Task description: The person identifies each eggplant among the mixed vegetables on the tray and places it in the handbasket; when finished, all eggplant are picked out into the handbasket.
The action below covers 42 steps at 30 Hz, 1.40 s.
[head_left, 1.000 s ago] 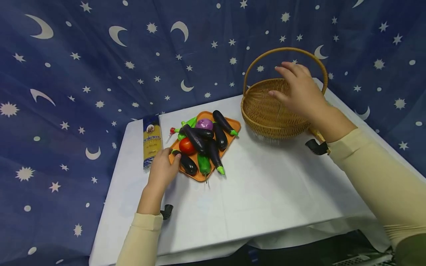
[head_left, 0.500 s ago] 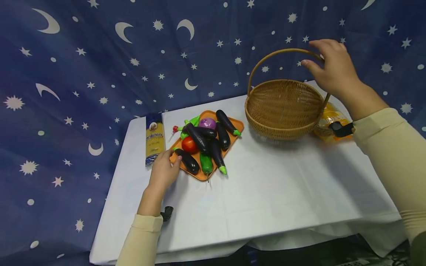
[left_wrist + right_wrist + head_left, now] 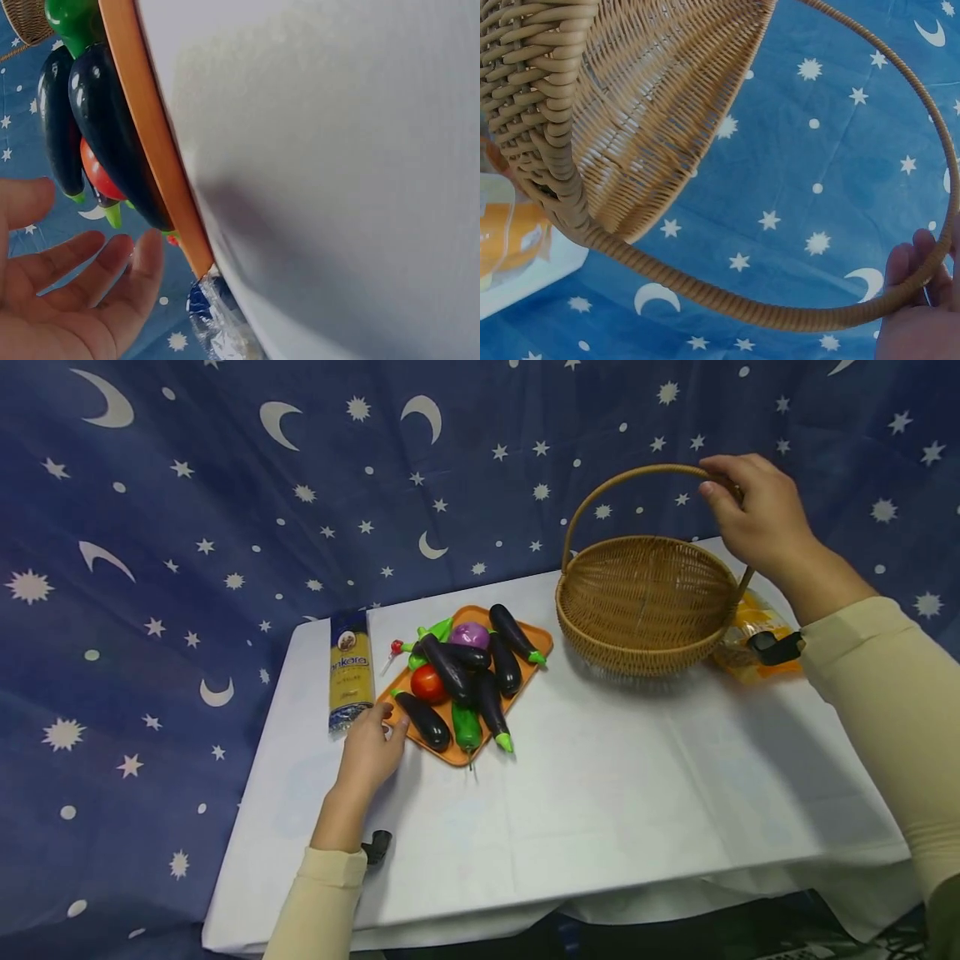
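In the head view my right hand [image 3: 757, 514] is at the right upper part of the wicker basket's arched handle [image 3: 637, 472], fingers and thumb bent round it. The right wrist view has the handle [image 3: 780, 315] running between that hand's thumb and fingers [image 3: 898, 264]. The wicker basket [image 3: 645, 647] stands upright with only bare weave showing inside. My left hand [image 3: 371, 747], fingers loosely bent and nothing between them, is by the left corner of an orange tray [image 3: 453, 757]. Several eggplants [image 3: 423, 722], a tomato [image 3: 428, 683], a green pepper [image 3: 467, 727] and a purple onion [image 3: 470, 635] fill the tray.
A yellow and blue pasta packet [image 3: 351, 672] lies left of the tray. Behind the basket's right side is an orange-yellow bag [image 3: 757, 618]. A white cloth [image 3: 600, 793] covers the table; a blue star-patterned curtain [image 3: 465, 460] hangs along its back.
My right hand has moved right and up from in front of the basket to its handle, and its fingers have closed round it. The left hand stays beside the tray.
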Available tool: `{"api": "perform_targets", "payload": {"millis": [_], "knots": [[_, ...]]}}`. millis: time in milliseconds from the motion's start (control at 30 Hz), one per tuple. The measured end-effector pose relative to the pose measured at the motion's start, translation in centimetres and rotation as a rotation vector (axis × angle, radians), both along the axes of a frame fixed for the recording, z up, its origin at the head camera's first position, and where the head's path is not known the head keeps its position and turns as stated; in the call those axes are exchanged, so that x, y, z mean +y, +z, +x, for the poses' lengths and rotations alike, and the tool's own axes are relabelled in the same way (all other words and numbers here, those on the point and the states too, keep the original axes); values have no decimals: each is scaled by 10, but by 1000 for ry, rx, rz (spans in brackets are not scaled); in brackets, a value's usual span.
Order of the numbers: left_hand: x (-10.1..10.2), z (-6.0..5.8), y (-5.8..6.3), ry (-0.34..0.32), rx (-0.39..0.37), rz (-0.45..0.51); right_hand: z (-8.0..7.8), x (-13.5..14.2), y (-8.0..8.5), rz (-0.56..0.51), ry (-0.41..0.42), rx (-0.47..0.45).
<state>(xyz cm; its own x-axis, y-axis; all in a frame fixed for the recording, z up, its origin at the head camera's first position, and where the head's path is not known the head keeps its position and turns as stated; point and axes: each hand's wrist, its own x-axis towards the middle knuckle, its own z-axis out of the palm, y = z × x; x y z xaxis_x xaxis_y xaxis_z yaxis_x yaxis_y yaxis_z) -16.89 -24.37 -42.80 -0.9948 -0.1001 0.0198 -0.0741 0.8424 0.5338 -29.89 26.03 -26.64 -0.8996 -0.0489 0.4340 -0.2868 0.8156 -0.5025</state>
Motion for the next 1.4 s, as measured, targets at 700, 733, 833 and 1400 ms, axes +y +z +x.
{"api": "perform_targets", "payload": {"millis": [700, 733, 833, 1400], "knots": [[26, -34, 7, 149, -239, 108, -14, 2, -10, -64, -62, 37], [29, -36, 8, 147, -262, 89, -14, 2, -11, -66, -61, 39], [37, -42, 11, 122, -314, 11, -14, 2, -13, -67, -59, 39], [42, -53, 14, 197, -380, 40, -15, 3, -16, -72, -55, 89]]}}
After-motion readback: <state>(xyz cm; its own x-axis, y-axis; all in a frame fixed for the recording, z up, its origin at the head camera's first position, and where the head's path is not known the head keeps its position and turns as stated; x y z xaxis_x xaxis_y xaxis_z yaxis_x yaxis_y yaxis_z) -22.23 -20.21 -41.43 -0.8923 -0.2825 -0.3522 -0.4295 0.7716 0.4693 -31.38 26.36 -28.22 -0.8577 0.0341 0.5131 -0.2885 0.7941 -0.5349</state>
